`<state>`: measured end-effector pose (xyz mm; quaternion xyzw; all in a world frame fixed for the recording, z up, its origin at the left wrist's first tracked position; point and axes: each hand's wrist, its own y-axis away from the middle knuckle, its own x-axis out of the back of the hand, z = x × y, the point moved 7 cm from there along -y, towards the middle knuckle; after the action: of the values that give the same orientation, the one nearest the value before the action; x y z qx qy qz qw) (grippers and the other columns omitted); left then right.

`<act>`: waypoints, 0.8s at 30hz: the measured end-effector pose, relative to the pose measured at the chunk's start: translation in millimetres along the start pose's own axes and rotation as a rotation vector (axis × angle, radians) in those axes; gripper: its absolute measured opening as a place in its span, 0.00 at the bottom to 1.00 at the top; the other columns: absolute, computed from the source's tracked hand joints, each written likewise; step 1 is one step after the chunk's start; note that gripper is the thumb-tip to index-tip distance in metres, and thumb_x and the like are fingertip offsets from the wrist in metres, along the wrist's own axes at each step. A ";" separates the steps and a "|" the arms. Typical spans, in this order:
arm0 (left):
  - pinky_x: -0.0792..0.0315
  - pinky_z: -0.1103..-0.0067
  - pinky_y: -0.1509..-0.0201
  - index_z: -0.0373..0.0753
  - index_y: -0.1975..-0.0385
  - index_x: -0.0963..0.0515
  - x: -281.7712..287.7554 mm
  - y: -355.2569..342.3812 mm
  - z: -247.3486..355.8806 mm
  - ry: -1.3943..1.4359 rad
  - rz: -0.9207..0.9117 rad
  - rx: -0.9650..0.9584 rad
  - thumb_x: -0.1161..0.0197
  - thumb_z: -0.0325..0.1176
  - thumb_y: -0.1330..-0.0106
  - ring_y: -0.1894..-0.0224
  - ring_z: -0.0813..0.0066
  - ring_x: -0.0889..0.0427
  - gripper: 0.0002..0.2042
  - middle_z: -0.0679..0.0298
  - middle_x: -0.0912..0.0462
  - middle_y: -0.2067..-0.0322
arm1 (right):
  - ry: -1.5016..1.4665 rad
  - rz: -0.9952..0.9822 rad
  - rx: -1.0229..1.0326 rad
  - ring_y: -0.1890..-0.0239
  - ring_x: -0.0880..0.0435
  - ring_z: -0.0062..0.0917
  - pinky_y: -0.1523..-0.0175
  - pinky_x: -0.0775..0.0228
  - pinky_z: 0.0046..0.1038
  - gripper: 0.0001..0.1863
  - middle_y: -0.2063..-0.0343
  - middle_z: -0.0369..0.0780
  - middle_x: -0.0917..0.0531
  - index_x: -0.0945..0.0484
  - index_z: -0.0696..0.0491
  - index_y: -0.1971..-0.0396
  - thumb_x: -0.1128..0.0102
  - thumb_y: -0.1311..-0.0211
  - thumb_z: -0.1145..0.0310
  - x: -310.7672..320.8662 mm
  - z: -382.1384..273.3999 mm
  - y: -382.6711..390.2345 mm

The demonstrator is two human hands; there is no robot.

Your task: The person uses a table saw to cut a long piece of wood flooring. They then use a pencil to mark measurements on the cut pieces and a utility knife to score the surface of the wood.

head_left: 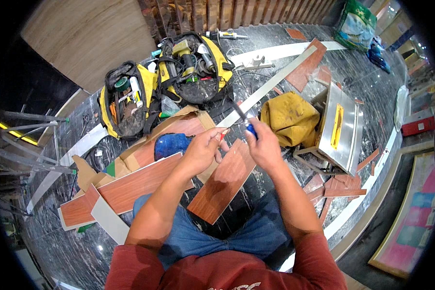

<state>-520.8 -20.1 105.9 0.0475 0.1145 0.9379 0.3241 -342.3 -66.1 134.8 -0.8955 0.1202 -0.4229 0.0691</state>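
Note:
My left hand [201, 152] is closed in a pinch on a small red and white thing [223, 135], too small to name. Just beyond those fingertips is the near end of a long pale strip [270, 87], which slants away to the far right. My right hand [266, 147] grips a tool with a blue handle [251, 131]; its dark shaft [239, 110] points up and left, crossing the strip. Below both hands, a reddish wood-look plank [222, 186] lies between my knees. A blue rounded object [171, 146] sits left of my left hand.
Two yellow and black tool bags [152, 82] stand at the far left. More planks [145, 186] and torn cardboard lie to the left. At right are a yellow-brown cloth bag [290, 116], a metal-topped table saw [340, 130] and plank offcuts [343, 186]. A green sack [356, 24] stands far right.

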 end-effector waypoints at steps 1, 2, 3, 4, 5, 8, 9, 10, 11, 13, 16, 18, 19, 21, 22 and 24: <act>0.31 0.84 0.75 0.34 0.40 0.27 -0.1 1.6 2.8 0.004 0.005 0.016 0.55 0.31 0.22 0.78 0.81 0.24 0.17 0.65 0.19 0.69 | -0.016 -0.002 -0.006 0.56 0.21 0.49 0.52 0.27 0.42 0.20 0.60 0.50 0.22 0.28 0.54 0.43 0.41 0.33 0.66 5.9 1.1 -1.0; 0.32 0.85 0.75 0.34 0.40 0.27 -0.6 4.1 5.2 0.008 0.010 0.033 0.55 0.31 0.22 0.78 0.82 0.24 0.17 0.65 0.19 0.69 | -0.030 -0.046 0.044 0.56 0.21 0.49 0.52 0.27 0.42 0.20 0.60 0.50 0.22 0.28 0.54 0.43 0.41 0.33 0.66 3.0 -4.3 1.1; 0.33 0.86 0.76 0.34 0.40 0.27 -0.8 4.7 5.9 0.012 0.014 0.049 0.55 0.31 0.22 0.78 0.83 0.24 0.17 0.66 0.19 0.69 | -0.044 -0.089 0.093 0.57 0.21 0.48 0.52 0.27 0.43 0.20 0.61 0.50 0.22 0.27 0.54 0.43 0.41 0.34 0.66 -1.6 -11.2 6.7; 0.34 0.86 0.77 0.34 0.40 0.27 0.4 3.9 5.0 0.018 0.024 0.020 0.55 0.31 0.22 0.78 0.83 0.25 0.17 0.66 0.19 0.69 | -0.063 -0.135 0.140 0.57 0.21 0.48 0.53 0.27 0.43 0.20 0.62 0.50 0.22 0.27 0.54 0.44 0.41 0.34 0.66 -7.3 -21.1 12.6; 0.35 0.86 0.78 0.34 0.40 0.27 1.9 1.4 2.0 0.024 0.034 -0.008 0.55 0.32 0.22 0.78 0.84 0.26 0.17 0.67 0.19 0.69 | -0.062 -0.142 0.226 0.59 0.21 0.48 0.54 0.27 0.44 0.20 0.64 0.49 0.23 0.27 0.53 0.44 0.40 0.35 0.67 -10.0 -34.9 16.3; 0.37 0.86 0.78 0.35 0.41 0.27 3.0 0.0 1.1 0.037 0.040 -0.024 0.53 0.33 0.22 0.79 0.86 0.29 0.16 0.68 0.20 0.70 | -0.095 -0.223 0.149 0.59 0.21 0.48 0.54 0.27 0.44 0.20 0.64 0.48 0.23 0.27 0.53 0.44 0.40 0.36 0.67 -13.6 -43.7 13.9; 0.38 0.86 0.78 0.35 0.41 0.26 3.1 0.0 0.6 0.041 0.039 -0.017 0.53 0.33 0.22 0.79 0.87 0.30 0.16 0.69 0.21 0.71 | -0.084 -0.228 0.145 0.60 0.21 0.48 0.55 0.27 0.43 0.20 0.65 0.48 0.23 0.28 0.53 0.44 0.40 0.36 0.68 -15.1 -42.1 14.5; 0.38 0.86 0.78 0.35 0.41 0.26 4.6 -0.1 -1.0 -0.026 0.047 -0.002 0.53 0.34 0.22 0.79 0.87 0.31 0.16 0.69 0.22 0.71 | -0.068 -0.204 0.145 0.59 0.21 0.49 0.54 0.27 0.43 0.21 0.63 0.49 0.23 0.28 0.54 0.44 0.40 0.36 0.68 -15.3 -40.4 14.8; 0.38 0.86 0.78 0.35 0.41 0.26 6.3 -0.8 -4.1 -0.093 0.056 0.013 0.53 0.34 0.22 0.80 0.87 0.32 0.16 0.70 0.22 0.71 | -0.053 -0.181 0.145 0.59 0.21 0.49 0.53 0.27 0.42 0.21 0.62 0.50 0.22 0.28 0.54 0.43 0.40 0.36 0.69 -16.6 -37.1 15.8; 0.38 0.86 0.78 0.35 0.40 0.26 6.7 -0.5 -3.4 -0.137 0.057 -0.001 0.52 0.34 0.22 0.80 0.87 0.32 0.17 0.71 0.24 0.71 | -0.030 -0.088 0.104 0.57 0.21 0.49 0.51 0.27 0.41 0.21 0.60 0.51 0.21 0.27 0.55 0.44 0.40 0.35 0.69 -13.5 -20.1 12.7; 0.38 0.86 0.78 0.35 0.39 0.26 6.5 2.8 0.2 -0.090 0.046 -0.049 0.53 0.34 0.22 0.80 0.87 0.32 0.17 0.71 0.25 0.70 | -0.059 0.013 0.046 0.56 0.20 0.49 0.50 0.27 0.41 0.19 0.59 0.51 0.21 0.26 0.55 0.45 0.40 0.35 0.68 -2.5 -1.0 4.2; 0.38 0.86 0.77 0.35 0.39 0.27 8.4 3.3 -2.2 -0.074 0.055 -0.027 0.53 0.34 0.22 0.80 0.87 0.32 0.17 0.71 0.25 0.69 | -0.137 -0.067 0.091 0.55 0.20 0.49 0.51 0.26 0.41 0.17 0.60 0.50 0.21 0.25 0.54 0.47 0.40 0.35 0.67 -2.9 -19.2 11.1; 0.38 0.86 0.77 0.35 0.39 0.26 8.4 3.9 -3.1 -0.048 0.062 -0.013 0.52 0.33 0.22 0.80 0.87 0.32 0.17 0.71 0.25 0.69 | -0.117 -0.113 0.178 0.57 0.21 0.49 0.52 0.27 0.42 0.18 0.61 0.50 0.22 0.26 0.54 0.46 0.41 0.34 0.67 -7.7 -33.4 14.1; 0.38 0.86 0.77 0.36 0.40 0.26 7.8 3.4 -4.3 0.006 0.076 0.014 0.52 0.33 0.22 0.80 0.87 0.32 0.17 0.71 0.26 0.70 | -0.109 -0.191 0.129 0.58 0.21 0.49 0.53 0.27 0.43 0.19 0.62 0.50 0.22 0.27 0.53 0.45 0.41 0.34 0.67 -13.4 -42.4 14.6; 0.37 0.86 0.77 0.36 0.39 0.26 7.8 2.0 -8.0 -0.043 0.050 0.049 0.52 0.33 0.23 0.80 0.87 0.32 0.17 0.72 0.26 0.70 | -0.100 -0.230 0.104 0.58 0.21 0.49 0.53 0.27 0.43 0.19 0.62 0.50 0.23 0.28 0.53 0.45 0.41 0.34 0.67 -15.1 -42.9 14.9; 0.37 0.86 0.77 0.36 0.39 0.26 9.6 -0.6 -18.8 -0.141 -0.001 0.117 0.52 0.33 0.23 0.80 0.87 0.32 0.17 0.72 0.26 0.70 | -0.089 -0.216 0.135 0.59 0.22 0.50 0.54 0.28 0.44 0.20 0.63 0.49 0.23 0.29 0.52 0.44 0.41 0.34 0.67 -15.6 -39.4 15.2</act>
<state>-531.0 -17.2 87.6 0.1322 0.1462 0.9237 0.3285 -384.7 -77.4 144.7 -0.9144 -0.0088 -0.3949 0.0888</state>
